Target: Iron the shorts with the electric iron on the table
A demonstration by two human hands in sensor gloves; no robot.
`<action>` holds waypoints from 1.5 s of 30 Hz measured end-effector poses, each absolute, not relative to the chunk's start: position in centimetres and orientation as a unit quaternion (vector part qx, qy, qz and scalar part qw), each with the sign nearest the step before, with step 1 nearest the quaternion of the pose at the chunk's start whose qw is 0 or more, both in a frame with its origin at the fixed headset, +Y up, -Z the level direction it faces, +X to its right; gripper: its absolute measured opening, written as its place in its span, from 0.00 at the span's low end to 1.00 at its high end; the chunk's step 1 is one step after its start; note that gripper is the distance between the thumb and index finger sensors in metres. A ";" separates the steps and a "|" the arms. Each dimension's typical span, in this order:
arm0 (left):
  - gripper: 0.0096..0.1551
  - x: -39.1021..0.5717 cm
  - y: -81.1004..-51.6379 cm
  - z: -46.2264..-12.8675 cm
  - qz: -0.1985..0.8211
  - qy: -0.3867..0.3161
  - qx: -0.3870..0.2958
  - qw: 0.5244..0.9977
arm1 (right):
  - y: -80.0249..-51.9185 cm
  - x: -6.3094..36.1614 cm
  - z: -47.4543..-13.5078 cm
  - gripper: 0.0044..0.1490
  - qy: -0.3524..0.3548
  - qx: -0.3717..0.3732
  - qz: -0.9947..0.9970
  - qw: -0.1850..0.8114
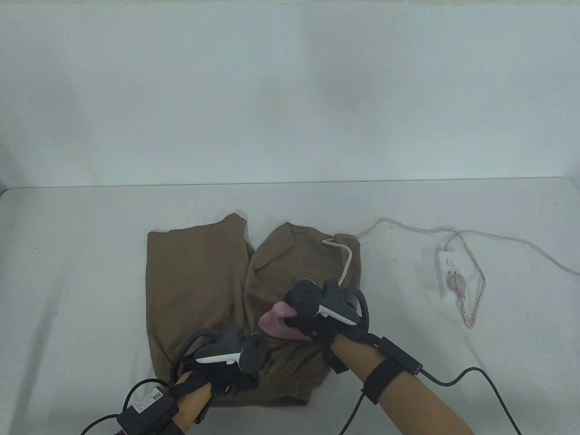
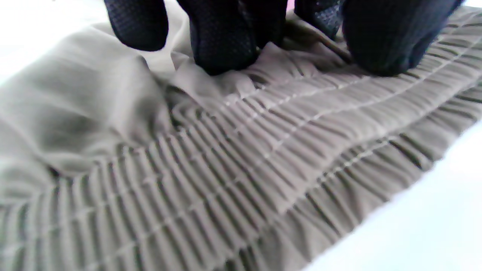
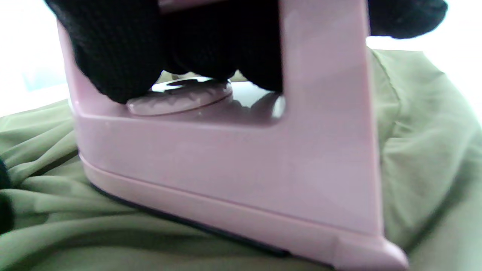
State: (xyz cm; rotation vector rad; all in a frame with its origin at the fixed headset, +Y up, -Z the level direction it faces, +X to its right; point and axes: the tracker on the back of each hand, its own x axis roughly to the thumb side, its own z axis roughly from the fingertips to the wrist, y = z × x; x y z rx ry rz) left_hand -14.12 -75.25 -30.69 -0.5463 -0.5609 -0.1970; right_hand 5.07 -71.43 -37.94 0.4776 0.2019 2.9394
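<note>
White table (image 1: 81, 253): shorts (image 1: 195, 272) flat; right hand (image 1: 312, 312) grips iron (image 1: 276, 321).

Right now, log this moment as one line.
right hand grips iron on shorts | left hand presses waistband | cord plugged in
</note>
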 end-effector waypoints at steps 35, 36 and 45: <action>0.65 -8.2 -75.4 -38.3 -0.037 -0.258 -0.286 0.922 | -61.6 9.9 -42.4 0.32 -0.017 0.129 0.986 0.109; 0.66 -7.7 -76.2 -39.1 -0.016 -0.258 -0.298 0.919 | -61.4 10.0 -42.5 0.32 -0.021 0.128 0.986 0.108; 0.60 -1.8 -78.5 -40.3 -0.011 -0.279 -0.352 0.893 | -60.6 11.6 -42.9 0.32 -0.022 0.117 0.988 0.098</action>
